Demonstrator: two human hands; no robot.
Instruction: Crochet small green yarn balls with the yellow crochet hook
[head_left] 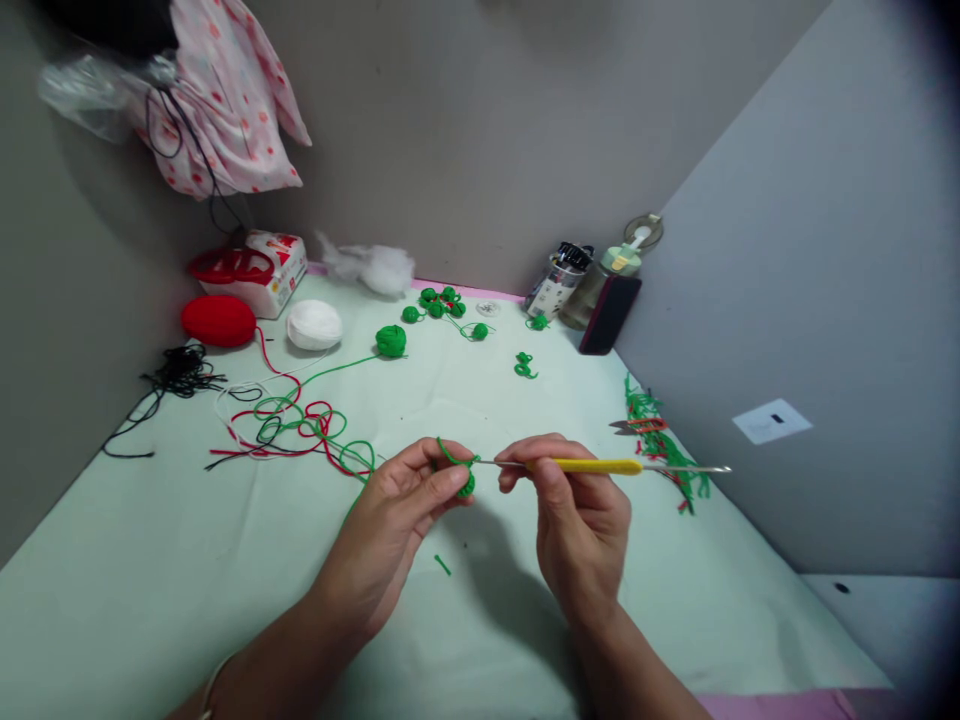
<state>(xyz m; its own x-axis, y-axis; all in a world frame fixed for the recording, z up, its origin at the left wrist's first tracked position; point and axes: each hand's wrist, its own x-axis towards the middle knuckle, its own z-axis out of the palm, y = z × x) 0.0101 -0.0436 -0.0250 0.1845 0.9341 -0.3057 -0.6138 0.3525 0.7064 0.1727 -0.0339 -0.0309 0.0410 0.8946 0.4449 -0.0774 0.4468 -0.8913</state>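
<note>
Between the thumb and fingers of my left hand (409, 510) is a small green crochet piece (467, 485), partly covered by the fingertips. Green yarn runs over my left index finger and trails back across the cloth. My right hand (574, 510) grips a crochet hook (592, 466) with a yellow handle and a metal tip at each end. Its left tip reaches the top of the green piece; whether it sits inside a stitch I cannot tell. Beyond my left hand lies the green yarn ball (391, 341).
Red (219, 321) and white yarn balls (314, 325) sit at left, near tangled strands and black cord (184, 372). Several small green crochet balls (437, 308) lie at the back. Scissors (646, 425) rest on yarn scraps at right, below a phone (611, 316) and a bottle (583, 295).
</note>
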